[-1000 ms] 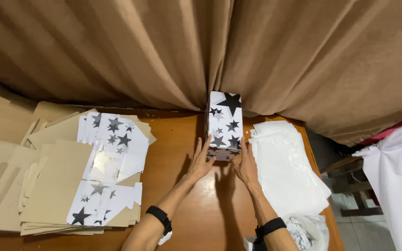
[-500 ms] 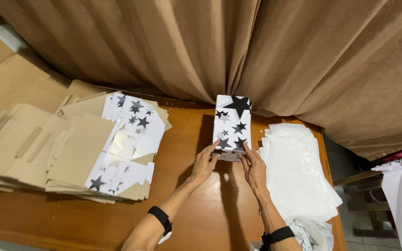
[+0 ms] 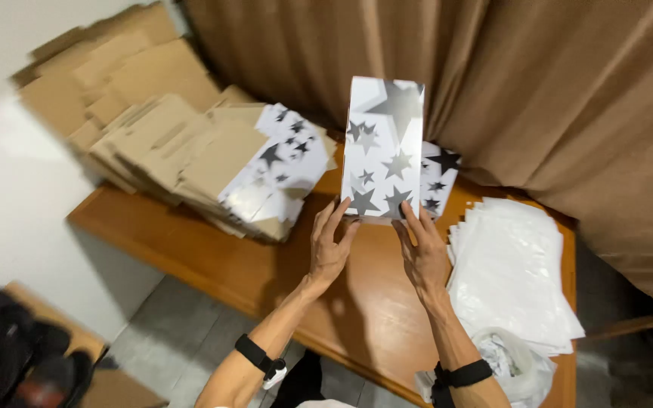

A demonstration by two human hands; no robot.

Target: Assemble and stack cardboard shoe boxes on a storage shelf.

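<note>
Above the counter point(image 3: 357, 302), at twelve o'clock, we hold the folded star box point(image 3: 383, 147) between our left hand point(image 3: 329, 253) and right hand point(image 3: 422, 253), fingers spread along its bottom edge; flat cardboard blanks point(image 3: 213, 159) wait unfolded at ten o'clock.

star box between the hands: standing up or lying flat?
Upright. The star-printed box stands on end, its tall face toward the camera, left hand and right hand at its bottom edge above the wooden table.
</note>
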